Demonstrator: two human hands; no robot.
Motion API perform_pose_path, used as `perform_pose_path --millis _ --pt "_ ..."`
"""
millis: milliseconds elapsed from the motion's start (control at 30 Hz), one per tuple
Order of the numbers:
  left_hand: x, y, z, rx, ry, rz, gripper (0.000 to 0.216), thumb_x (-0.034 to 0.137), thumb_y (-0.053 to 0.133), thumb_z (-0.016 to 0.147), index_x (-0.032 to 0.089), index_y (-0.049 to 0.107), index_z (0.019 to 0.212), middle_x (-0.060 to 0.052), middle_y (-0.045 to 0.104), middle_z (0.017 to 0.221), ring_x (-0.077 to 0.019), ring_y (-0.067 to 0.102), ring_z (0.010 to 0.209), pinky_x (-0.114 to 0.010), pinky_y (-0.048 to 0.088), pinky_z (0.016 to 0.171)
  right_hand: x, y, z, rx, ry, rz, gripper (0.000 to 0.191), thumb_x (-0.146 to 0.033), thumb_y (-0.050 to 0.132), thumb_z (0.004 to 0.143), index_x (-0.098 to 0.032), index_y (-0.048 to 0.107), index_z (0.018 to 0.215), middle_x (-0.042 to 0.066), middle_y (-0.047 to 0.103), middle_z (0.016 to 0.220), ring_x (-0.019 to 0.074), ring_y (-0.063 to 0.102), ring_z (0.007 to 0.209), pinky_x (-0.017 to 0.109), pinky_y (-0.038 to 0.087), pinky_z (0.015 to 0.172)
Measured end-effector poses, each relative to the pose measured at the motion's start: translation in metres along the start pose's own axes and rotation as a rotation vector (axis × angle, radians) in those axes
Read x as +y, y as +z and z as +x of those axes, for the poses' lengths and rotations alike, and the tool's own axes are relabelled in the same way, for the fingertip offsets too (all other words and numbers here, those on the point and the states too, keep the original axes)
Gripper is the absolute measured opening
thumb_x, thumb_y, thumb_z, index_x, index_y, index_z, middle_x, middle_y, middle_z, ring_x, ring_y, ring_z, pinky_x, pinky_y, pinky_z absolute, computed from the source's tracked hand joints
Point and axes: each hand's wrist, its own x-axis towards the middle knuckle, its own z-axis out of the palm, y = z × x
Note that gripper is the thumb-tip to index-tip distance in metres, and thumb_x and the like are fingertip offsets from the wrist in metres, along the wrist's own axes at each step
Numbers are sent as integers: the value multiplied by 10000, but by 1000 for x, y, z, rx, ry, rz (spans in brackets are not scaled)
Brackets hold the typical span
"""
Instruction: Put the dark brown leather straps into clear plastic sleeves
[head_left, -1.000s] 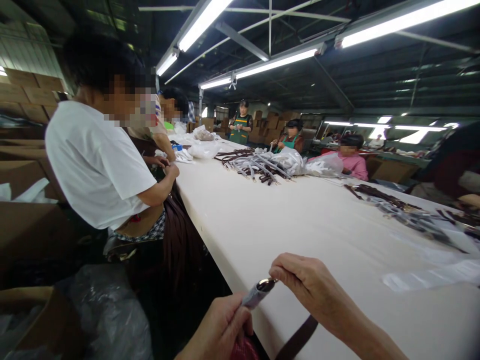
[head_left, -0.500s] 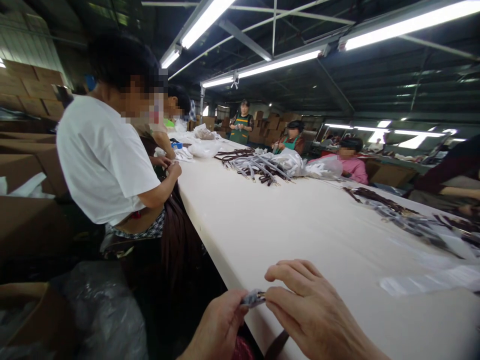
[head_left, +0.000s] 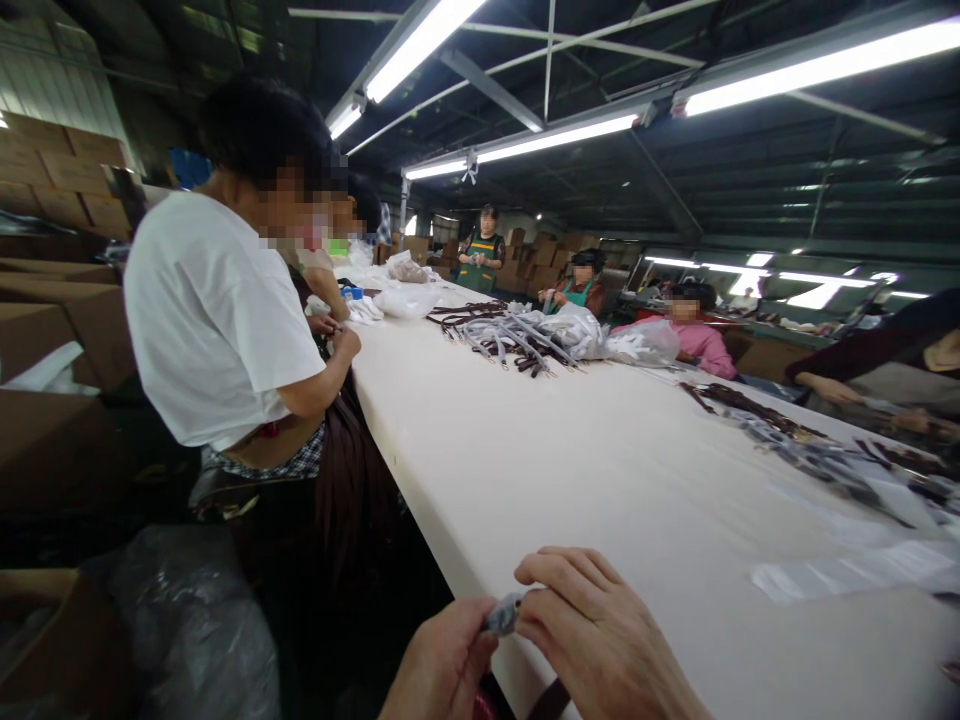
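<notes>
Both my hands meet at the bottom of the view, over the near edge of a long white table [head_left: 600, 470]. My left hand [head_left: 439, 670] pinches a small grey plastic-wrapped piece [head_left: 502, 615] from the left. My right hand [head_left: 592, 630] closes its fingers on the same piece from the right. Most of the piece is hidden between my fingers. A brown strap end [head_left: 551, 700] shows under my right wrist.
A person in a white shirt [head_left: 217, 320] sits at the table's left edge. Piles of brown straps and clear bags [head_left: 517, 335] lie mid-table, more straps [head_left: 810, 450] at the right. Other workers sit along the far side. Cardboard boxes [head_left: 52, 330] stand left.
My hands have come closer together and dropped lower in view. The wrapped piece, earlier sticking out with a metal tip showing, is now almost covered by my fingers.
</notes>
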Motion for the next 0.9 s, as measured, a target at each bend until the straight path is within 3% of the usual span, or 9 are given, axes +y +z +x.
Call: perform_pose_path --millis 167,267,400,533,733,900 --pt "-6 3 -4 22 7 34 543 596 320 936 195 667 1053 -46 569 787 -155 451 677 -264 400 698 -4 4 0 4 -66 -85 289 -128 389 971 -185 591 772 34 687 884 163 593 850 319 453 816" --pt "-7 3 -5 5 17 -12 504 563 332 948 179 653 1011 -43 567 778 -147 447 670 -255 405 683 -8 5 1 18 -148 -161 353 -120 322 982 -173 628 813 42 702 915 174 597 898 336 439 905" --pt "-15 4 -6 54 36 8 453 527 352 952 176 638 922 -10 518 697 -128 403 608 -261 426 701 -11 11 1 61 -99 -211 363 -116 312 974 -186 639 834 41 700 948 180 597 971 352 437 986" --pt "-14 -2 -8 68 48 12 462 529 343 953 198 646 1066 -13 549 720 -134 437 617 -261 439 690 -7 14 0 50 -122 -209 286 -49 360 910 -172 602 818 48 666 868 175 610 879 366 486 981" --pt "7 -16 -11 -5 -37 25 465 522 334 962 215 634 1138 -33 606 804 -149 502 697 -251 443 694 1 -6 6 134 -57 -193 159 -54 511 874 -171 582 793 29 672 830 137 636 824 333 483 979" --pt "6 -12 -10 18 4 13 413 481 374 960 199 626 1126 -48 652 853 -153 552 714 -263 470 725 -7 -7 4 91 -76 -125 154 -106 531 879 -206 647 857 7 718 886 144 653 946 319 408 1065"
